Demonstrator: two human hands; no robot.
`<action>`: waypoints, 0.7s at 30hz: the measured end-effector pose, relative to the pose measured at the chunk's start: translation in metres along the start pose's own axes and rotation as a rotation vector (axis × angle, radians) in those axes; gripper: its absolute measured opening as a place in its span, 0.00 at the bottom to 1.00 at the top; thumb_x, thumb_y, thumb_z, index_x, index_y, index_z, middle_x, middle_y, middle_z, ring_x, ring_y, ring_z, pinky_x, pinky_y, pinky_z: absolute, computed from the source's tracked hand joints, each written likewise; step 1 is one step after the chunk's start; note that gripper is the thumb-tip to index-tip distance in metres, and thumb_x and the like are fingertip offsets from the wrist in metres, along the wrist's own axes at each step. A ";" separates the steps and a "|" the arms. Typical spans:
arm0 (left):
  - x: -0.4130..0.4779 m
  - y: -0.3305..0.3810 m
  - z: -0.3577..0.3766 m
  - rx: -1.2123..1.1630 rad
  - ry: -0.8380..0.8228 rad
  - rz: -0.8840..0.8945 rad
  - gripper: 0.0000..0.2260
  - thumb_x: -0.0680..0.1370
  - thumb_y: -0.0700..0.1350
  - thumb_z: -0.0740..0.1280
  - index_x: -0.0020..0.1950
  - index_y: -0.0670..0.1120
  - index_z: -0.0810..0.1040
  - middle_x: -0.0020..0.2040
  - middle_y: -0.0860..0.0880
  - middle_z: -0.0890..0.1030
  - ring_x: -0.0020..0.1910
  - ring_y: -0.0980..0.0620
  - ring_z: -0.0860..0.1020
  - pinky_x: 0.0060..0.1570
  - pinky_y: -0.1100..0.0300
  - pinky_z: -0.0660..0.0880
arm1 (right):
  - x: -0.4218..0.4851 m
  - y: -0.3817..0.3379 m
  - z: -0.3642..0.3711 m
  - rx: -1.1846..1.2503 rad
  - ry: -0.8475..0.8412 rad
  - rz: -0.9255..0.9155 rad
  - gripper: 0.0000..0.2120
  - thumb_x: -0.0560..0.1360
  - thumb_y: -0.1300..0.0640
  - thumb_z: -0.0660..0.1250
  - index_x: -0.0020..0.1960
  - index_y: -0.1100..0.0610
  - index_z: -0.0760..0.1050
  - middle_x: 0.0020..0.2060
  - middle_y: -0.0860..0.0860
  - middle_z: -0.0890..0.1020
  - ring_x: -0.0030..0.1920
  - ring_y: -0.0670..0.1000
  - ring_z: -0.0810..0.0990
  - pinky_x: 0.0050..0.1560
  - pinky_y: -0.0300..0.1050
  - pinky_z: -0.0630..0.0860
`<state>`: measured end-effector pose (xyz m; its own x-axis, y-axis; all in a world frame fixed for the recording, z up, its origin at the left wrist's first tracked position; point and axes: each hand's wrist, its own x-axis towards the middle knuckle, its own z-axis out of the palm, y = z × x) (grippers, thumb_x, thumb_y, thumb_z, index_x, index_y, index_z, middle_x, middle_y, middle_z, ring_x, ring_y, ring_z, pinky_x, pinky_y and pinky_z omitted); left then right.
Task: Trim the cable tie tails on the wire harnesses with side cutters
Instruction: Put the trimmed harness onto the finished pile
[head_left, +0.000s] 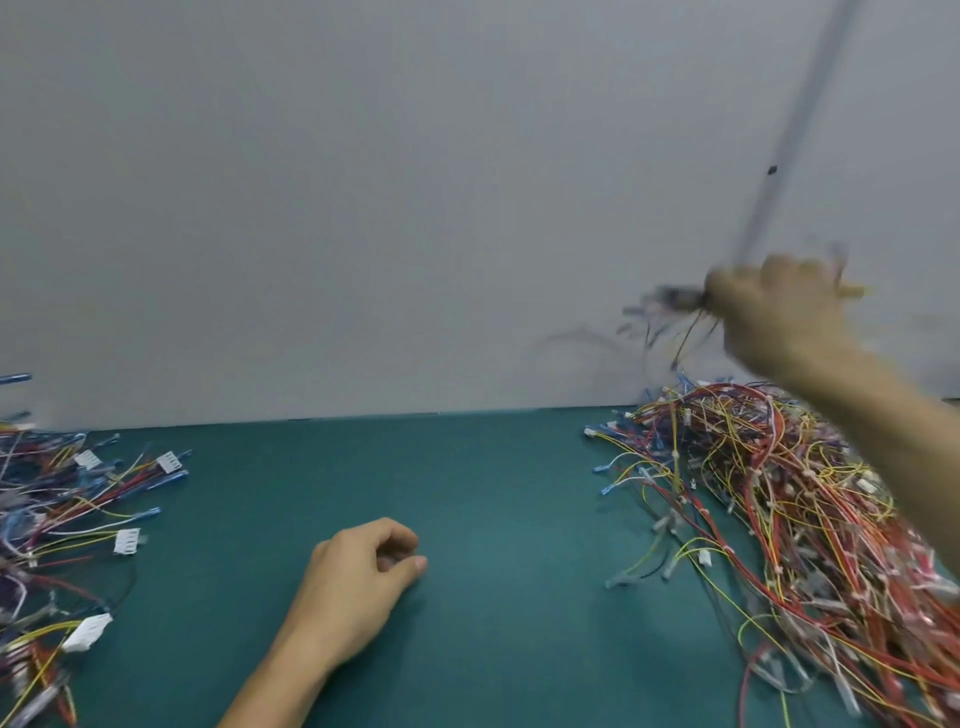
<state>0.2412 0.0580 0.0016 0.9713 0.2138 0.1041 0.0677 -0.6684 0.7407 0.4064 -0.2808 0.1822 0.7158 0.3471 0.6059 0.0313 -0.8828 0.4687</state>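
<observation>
The right hand (774, 312) is up high, fingers curled round a blurry wire harness (670, 306), above the big pile (779, 493). The left hand (358, 587) rests on the green surface (493, 493), loosely curled, holding nothing.

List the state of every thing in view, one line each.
left hand: rests on green mat, fingers loosely curled, holds nothing visible.
right hand: raised above right pile, grips wire harness.
wire harness: in the air, wires dangling, blurred.
right pile: harnesses heaped, tangled, on mat.
left pile: harnesses spread on mat.
side cutters: not in view.
</observation>
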 end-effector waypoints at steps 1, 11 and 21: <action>0.001 -0.001 0.001 0.002 0.001 0.001 0.04 0.72 0.48 0.74 0.44 0.56 0.80 0.40 0.58 0.82 0.42 0.64 0.79 0.40 0.75 0.68 | -0.020 -0.021 0.010 -0.033 -0.093 0.041 0.08 0.68 0.65 0.66 0.46 0.58 0.75 0.37 0.55 0.80 0.42 0.60 0.78 0.47 0.53 0.71; 0.005 -0.005 0.007 0.043 0.003 0.020 0.04 0.73 0.50 0.73 0.46 0.55 0.81 0.39 0.58 0.82 0.41 0.65 0.77 0.38 0.77 0.68 | -0.071 -0.048 0.097 0.161 -0.656 0.012 0.09 0.74 0.60 0.63 0.53 0.56 0.75 0.56 0.53 0.74 0.54 0.54 0.74 0.52 0.49 0.77; 0.003 -0.006 0.011 0.116 -0.011 0.073 0.07 0.73 0.48 0.72 0.50 0.52 0.80 0.41 0.57 0.79 0.40 0.64 0.75 0.38 0.78 0.67 | -0.045 -0.047 0.041 0.817 -0.380 -0.004 0.10 0.77 0.58 0.68 0.57 0.55 0.81 0.47 0.55 0.84 0.45 0.56 0.79 0.49 0.51 0.74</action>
<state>0.2465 0.0544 -0.0097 0.9771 0.1537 0.1472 0.0218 -0.7601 0.6494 0.4009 -0.2679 0.1062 0.8923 0.3508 0.2840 0.4168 -0.8818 -0.2205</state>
